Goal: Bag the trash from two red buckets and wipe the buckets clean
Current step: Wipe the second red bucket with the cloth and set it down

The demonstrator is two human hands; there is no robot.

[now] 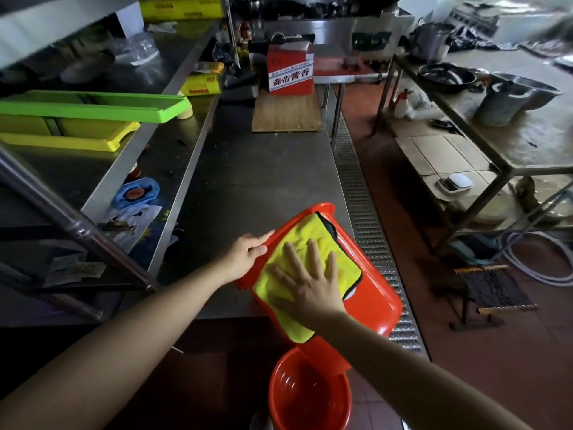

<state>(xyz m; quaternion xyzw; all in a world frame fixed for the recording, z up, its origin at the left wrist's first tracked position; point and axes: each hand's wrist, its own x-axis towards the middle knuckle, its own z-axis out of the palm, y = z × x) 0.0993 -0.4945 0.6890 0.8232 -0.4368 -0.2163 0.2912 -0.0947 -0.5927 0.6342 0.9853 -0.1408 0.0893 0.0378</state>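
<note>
Right hand (305, 282) flat on yellow cloth (313, 243), left hand (248, 254) gripping bucket (372, 293) rim

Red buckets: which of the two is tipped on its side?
The red bucket on the steel table, held by the left hand and wiped with the yellow cloth. The other bucket stands upright on the floor below.

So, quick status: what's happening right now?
Left hand grips tipped red bucket rim. Right hand presses yellow cloth flat. Second bucket below, nothing blocking.
</note>
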